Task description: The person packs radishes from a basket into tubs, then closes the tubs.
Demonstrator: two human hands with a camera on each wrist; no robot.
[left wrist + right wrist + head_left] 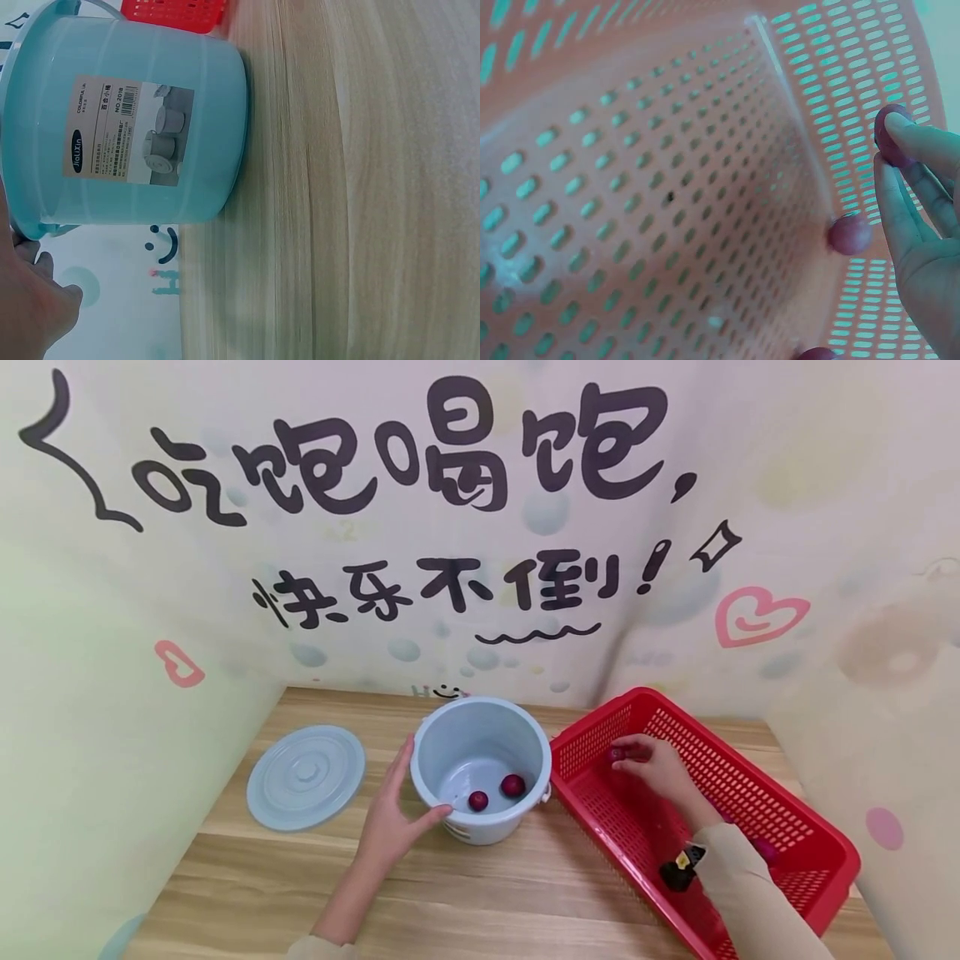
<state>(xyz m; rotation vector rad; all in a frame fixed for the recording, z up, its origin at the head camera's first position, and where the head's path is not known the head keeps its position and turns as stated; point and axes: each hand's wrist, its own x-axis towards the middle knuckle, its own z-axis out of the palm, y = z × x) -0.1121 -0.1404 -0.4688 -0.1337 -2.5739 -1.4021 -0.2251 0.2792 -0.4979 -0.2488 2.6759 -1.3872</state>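
A light blue bucket (480, 833) stands upright on the wooden table, its handle hanging at the right. Two round dark red fruits (513, 786) lie inside on its floor. My left hand (392, 822) rests against the bucket's left side, fingers stretched along the outside and thumb at the front rim. In the red basket (600, 839), my right hand (662, 770) pinches a small dark red fruit (892, 135) between thumb and fingers near the far end. Another such fruit (850, 233) sits just below that hand in the right wrist view. The right forearm hides part of the basket.
A light blue lid (306, 778) lies flat on the table (480, 910), left of the bucket. Further fruits (765, 850) lie in the basket, partly hidden by the right sleeve. A printed wall (450, 635) stands close behind; the basket's raised wall adjoins the bucket.
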